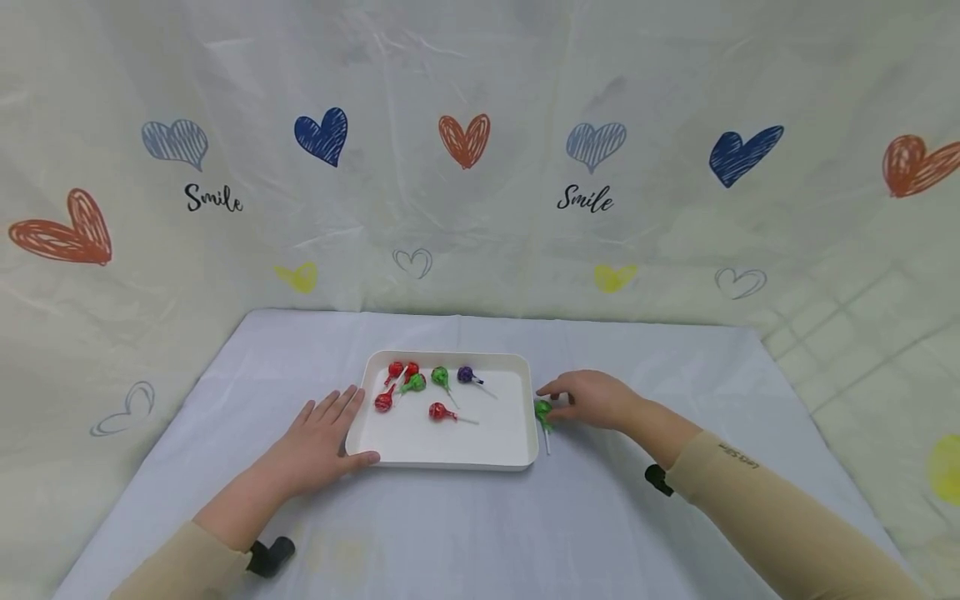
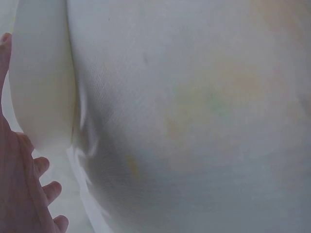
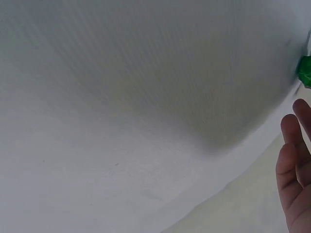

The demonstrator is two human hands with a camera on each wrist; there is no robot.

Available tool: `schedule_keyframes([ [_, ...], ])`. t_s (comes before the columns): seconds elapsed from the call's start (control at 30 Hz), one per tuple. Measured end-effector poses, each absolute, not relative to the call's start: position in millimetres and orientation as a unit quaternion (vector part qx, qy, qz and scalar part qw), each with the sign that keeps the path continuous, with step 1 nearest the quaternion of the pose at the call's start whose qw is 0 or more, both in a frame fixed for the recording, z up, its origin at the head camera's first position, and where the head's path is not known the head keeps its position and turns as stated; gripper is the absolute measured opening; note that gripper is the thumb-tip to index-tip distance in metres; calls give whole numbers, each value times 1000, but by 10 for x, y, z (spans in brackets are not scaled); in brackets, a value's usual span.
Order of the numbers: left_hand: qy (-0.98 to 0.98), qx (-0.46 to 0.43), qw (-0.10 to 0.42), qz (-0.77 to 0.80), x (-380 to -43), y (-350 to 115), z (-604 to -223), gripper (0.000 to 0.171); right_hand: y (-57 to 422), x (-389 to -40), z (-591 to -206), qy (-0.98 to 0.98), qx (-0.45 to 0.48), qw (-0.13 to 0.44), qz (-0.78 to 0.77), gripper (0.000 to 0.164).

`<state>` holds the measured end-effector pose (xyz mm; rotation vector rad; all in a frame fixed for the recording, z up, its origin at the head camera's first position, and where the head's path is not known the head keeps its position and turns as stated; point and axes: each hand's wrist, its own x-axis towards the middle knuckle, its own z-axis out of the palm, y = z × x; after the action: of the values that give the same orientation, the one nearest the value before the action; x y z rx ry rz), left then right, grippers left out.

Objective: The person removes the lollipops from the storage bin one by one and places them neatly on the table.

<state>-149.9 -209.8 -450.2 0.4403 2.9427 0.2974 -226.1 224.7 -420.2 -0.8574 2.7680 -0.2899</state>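
Observation:
A white rectangular tray (image 1: pixel 450 450) lies on the cloth with several wrapped lollipops in it. Red lollipops (image 1: pixel 384 402) and a green lollipop (image 1: pixel 416 382) cluster at its back left; another green one and a purple lollipop (image 1: pixel 466 375) lie to their right. Nearer the tray's middle is a single red one. My left hand (image 1: pixel 318 446) rests with spread fingers along the tray's left edge, thumb at the front corner. Just outside the right edge lies a green lollipop (image 1: pixel 543 408), stick toward me. Over it my right hand (image 1: pixel 600 402) reaches, thumb and fingers parted around the candy.
A white cloth (image 1: pixel 465 533) covers the table. Behind it hangs a pale curtain (image 1: pixel 480 225) printed with hearts and "Smile". Dark wrist cameras (image 1: pixel 272 557) sit below both wrists, close above the cloth.

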Motion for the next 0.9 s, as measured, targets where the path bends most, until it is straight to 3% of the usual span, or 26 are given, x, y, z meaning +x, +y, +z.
schedule_keyframes([
  [0.9, 982, 147, 74, 92, -1494, -2101, -4506, 111, 2119, -2319, -3883, 932, -309, 106, -157, 35],
])
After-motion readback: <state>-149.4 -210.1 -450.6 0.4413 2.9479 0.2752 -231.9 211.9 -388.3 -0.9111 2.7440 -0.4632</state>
